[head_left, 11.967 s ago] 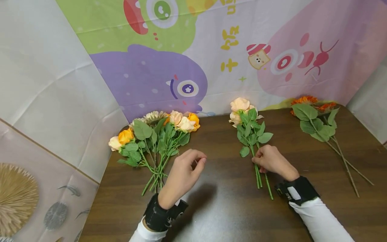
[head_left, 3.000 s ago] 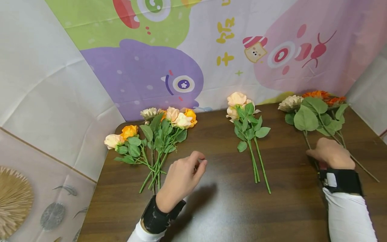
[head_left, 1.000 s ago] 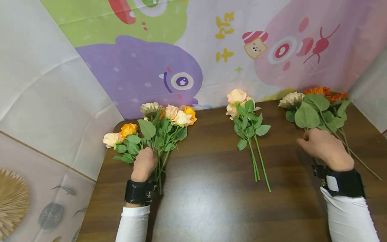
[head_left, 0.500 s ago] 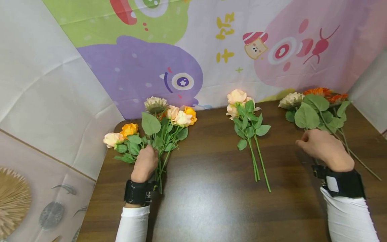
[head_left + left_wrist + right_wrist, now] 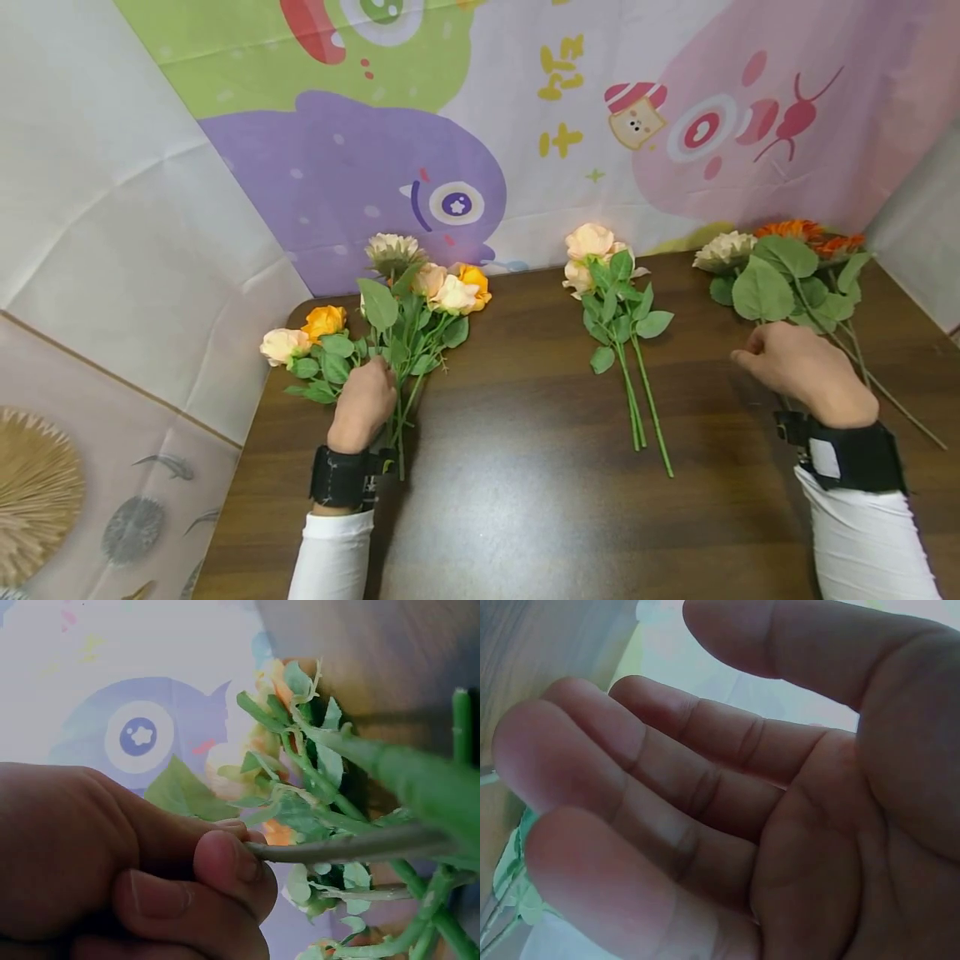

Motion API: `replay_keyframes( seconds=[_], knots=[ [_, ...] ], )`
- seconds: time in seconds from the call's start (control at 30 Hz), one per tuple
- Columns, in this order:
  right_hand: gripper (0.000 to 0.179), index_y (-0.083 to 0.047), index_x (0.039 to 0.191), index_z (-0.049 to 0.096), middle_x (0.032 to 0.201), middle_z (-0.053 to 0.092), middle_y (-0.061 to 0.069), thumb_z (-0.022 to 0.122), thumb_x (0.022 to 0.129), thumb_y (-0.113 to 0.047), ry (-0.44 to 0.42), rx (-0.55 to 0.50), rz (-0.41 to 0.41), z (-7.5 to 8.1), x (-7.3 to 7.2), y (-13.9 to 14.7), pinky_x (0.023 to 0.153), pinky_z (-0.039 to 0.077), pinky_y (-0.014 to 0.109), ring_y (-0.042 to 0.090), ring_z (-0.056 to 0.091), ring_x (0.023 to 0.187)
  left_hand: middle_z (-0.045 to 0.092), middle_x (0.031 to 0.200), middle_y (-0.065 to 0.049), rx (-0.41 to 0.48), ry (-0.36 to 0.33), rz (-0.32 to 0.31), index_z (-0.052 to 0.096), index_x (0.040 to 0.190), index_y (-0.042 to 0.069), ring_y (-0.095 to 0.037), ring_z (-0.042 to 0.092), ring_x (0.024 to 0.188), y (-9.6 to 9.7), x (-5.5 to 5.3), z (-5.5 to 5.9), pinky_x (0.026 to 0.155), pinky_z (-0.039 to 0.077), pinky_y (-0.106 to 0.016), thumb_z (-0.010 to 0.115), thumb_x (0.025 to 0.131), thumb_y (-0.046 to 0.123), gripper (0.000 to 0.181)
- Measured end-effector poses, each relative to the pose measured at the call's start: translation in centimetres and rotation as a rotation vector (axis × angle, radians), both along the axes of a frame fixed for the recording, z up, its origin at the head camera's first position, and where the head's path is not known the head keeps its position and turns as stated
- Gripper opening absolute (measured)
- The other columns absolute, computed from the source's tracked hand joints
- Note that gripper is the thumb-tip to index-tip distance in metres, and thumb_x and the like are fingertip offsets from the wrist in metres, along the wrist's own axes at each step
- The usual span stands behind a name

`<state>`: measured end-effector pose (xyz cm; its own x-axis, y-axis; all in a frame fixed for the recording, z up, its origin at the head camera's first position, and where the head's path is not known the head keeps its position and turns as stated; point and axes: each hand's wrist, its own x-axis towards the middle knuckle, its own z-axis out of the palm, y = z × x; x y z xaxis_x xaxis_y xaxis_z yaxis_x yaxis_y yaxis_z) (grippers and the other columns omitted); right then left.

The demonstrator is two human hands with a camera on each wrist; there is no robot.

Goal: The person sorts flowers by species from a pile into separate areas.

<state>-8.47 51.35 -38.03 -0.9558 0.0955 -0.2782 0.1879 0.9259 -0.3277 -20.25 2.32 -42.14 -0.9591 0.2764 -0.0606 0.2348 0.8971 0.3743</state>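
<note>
My left hand (image 5: 363, 402) is at the left pile of flowers. In the left wrist view its thumb and forefinger pinch a thin grey-green stem (image 5: 352, 849). A cream many-petalled flower (image 5: 394, 253) rises above that hand, with a broad green leaf (image 5: 378, 305) below its head. Peach and orange roses (image 5: 453, 293) lie beside it, their stems crossing. My right hand (image 5: 806, 367) hovers over stems of the right group, overlapping them in the head view. In the right wrist view its palm is bare, fingers loosely bent and thumb apart.
Three or so peach roses (image 5: 590, 243) lie mid-table, stems toward me. The right group holds another cream flower (image 5: 725, 252) and orange flowers (image 5: 791, 229). Further left lie a peach rose (image 5: 283, 345) and an orange rose (image 5: 325, 321). A printed cloth (image 5: 540, 192) hangs behind the brown table (image 5: 517, 500).
A cream flower has joined the right group, and my right hand has moved there from the middle roses. My left hand has gone to the left pile; its cream flower has risen and shifted right.
</note>
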Motion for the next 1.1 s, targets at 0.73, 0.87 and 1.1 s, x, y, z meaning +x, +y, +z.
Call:
replay_keyframes(
  seconds=[0.73, 0.87, 1.1],
  knots=[
    [0.037, 0.004, 0.092, 0.062, 0.071, 0.061, 0.008, 0.056, 0.087, -0.032, 0.009, 0.011, 0.000, -0.1, 0.0, -0.4, 0.048, 0.043, 0.038, 0.020, 0.051, 0.059, 0.057, 0.066, -0.015, 0.061, 0.147, 0.033, 0.050, 0.101, -0.003, -0.021, 0.047, 0.045, 0.5, 1.4, 1.9, 0.040, 0.039, -0.036, 0.045, 0.096, 0.013, 0.018],
    [0.038, 0.004, 0.092, 0.062, 0.073, 0.063, 0.010, 0.056, 0.088, -0.033, 0.030, 0.016, 0.010, 0.1, 0.0, -0.7, 0.050, 0.044, 0.041, 0.021, 0.052, 0.060, 0.055, 0.061, -0.013, 0.097, 0.206, 0.008, 0.050, 0.103, -0.002, -0.019, 0.045, 0.043, 0.8, 1.8, 2.3, 0.038, 0.037, -0.035, 0.045, 0.097, 0.013, 0.017],
    [0.040, 0.002, 0.098, 0.062, 0.084, 0.066, 0.018, 0.055, 0.089, -0.036, 0.136, 0.012, 0.040, 0.7, 0.0, -1.9, 0.056, 0.047, 0.049, 0.024, 0.058, 0.067, 0.051, 0.058, -0.009, 0.186, 0.274, -0.048, 0.049, 0.104, 0.000, -0.017, 0.042, 0.042, 1.8, 2.7, 3.5, 0.038, 0.033, -0.032, 0.044, 0.097, 0.013, 0.015]
  ],
)
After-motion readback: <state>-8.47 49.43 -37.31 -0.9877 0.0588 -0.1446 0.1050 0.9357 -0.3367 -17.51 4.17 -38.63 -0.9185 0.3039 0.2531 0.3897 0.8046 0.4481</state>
